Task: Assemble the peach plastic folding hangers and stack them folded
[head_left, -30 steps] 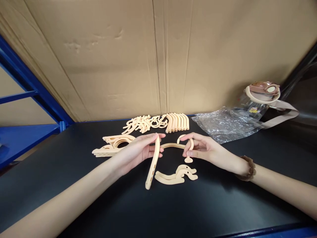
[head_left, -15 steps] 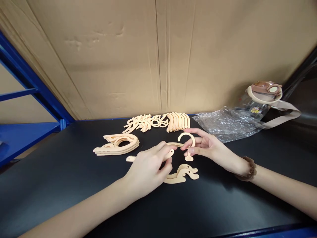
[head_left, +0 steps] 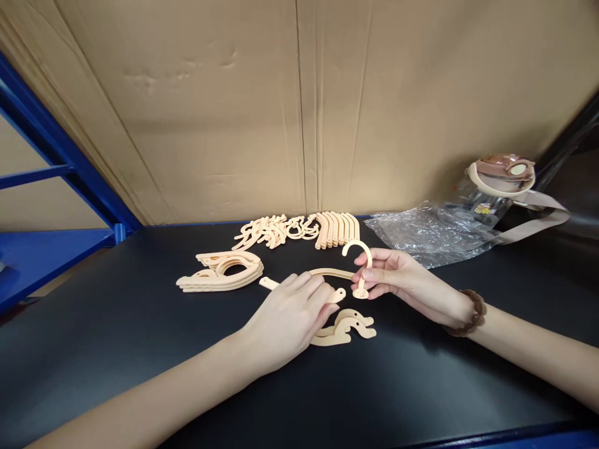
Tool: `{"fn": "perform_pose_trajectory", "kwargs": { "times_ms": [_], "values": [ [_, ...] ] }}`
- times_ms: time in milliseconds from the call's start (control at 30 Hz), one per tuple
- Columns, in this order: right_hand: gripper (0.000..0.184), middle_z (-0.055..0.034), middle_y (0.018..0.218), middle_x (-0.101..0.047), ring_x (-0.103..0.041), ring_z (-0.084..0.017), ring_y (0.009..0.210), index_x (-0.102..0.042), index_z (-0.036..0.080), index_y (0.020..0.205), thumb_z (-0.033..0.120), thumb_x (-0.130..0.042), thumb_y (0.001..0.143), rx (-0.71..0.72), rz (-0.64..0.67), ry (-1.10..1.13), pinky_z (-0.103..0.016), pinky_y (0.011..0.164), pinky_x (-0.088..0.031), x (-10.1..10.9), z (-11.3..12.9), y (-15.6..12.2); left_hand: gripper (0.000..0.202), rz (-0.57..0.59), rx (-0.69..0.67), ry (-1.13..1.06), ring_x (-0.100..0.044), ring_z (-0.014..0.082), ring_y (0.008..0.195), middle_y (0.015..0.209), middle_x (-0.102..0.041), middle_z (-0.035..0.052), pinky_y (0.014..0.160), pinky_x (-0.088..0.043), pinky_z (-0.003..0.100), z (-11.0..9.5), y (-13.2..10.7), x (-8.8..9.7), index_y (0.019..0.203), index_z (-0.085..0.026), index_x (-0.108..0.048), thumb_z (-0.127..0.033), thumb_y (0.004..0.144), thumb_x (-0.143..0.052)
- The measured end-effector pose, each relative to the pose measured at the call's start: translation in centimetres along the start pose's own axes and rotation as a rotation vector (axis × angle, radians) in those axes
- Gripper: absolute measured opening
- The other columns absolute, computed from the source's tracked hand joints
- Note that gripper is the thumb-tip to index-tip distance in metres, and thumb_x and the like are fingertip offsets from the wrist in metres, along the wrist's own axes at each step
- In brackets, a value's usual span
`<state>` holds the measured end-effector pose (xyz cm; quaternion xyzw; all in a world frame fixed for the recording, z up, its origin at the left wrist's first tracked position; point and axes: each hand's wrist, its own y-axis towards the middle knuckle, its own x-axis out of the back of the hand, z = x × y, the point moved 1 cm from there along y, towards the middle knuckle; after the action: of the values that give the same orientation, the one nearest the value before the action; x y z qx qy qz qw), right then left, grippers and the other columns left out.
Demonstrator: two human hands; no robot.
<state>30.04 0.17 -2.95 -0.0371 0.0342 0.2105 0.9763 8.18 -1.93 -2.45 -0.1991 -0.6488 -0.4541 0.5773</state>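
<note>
My left hand is closed around a cream plastic hanger arm; a holed end sticks out on the right and the other end on the left. My right hand pinches a cream hanger hook upright, its curve on top and its round foot below. A slim curved hanger bar runs between the hands, its right end against my right fingers; whether they grip it I cannot tell. Below, two curved hanger pieces with small holes lie overlapped, partly hidden by my left hand.
Folded hangers are stacked at left. Along the back lie a heap of loose hanger pieces, several hooks and a row of hanger arms. A clear plastic bag and a strapped bottle stand right, before a cardboard wall.
My right hand has raised the hook a little and shifted it right. The arm in my left hand has moved right and turned, its left end now higher.
</note>
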Motion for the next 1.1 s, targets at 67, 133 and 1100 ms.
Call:
{"fn": "perform_pose_trajectory", "kwargs": {
  "times_ms": [67,133,1100],
  "values": [
    [0.027,-0.0019,0.088,-0.071,-0.067,-0.01,0.075,-0.06,0.018,0.095,0.03,-0.074,0.075,0.008,0.013,0.027,-0.02,0.067,-0.054,0.0,-0.1,0.1,0.027,-0.006,-0.032,-0.018,-0.049,0.017,0.069,0.079,-0.057,0.003,0.063,-0.036,0.031,0.0,0.0,-0.2,0.083,-0.015,-0.053,-0.02,0.099,-0.031],
    [0.024,-0.0013,0.088,-0.071,-0.066,-0.008,0.073,-0.06,0.018,0.092,0.028,-0.074,0.076,0.011,0.031,0.048,-0.017,0.065,-0.053,0.0,-0.1,0.1,0.023,-0.013,-0.057,-0.038,-0.05,0.0171,0.073,0.081,-0.059,0.0023,0.064,-0.034,0.031,0.1,0.0,-0.3,0.087,-0.015,-0.053,-0.019,0.099,-0.034],
    [0.025,0.0013,0.077,-0.067,-0.065,-0.01,0.068,-0.058,0.018,0.081,0.034,-0.076,0.073,-0.002,-0.027,0.019,-0.026,0.071,-0.054,-1.2,-0.4,-0.2,0.02,-0.155,-0.039,-0.105,-0.047,0.016,0.077,0.081,-0.058,0.0023,0.07,-0.033,0.029,0.4,-0.3,-0.9,0.096,-0.014,-0.057,-0.021,0.099,-0.038]
  ]
}}
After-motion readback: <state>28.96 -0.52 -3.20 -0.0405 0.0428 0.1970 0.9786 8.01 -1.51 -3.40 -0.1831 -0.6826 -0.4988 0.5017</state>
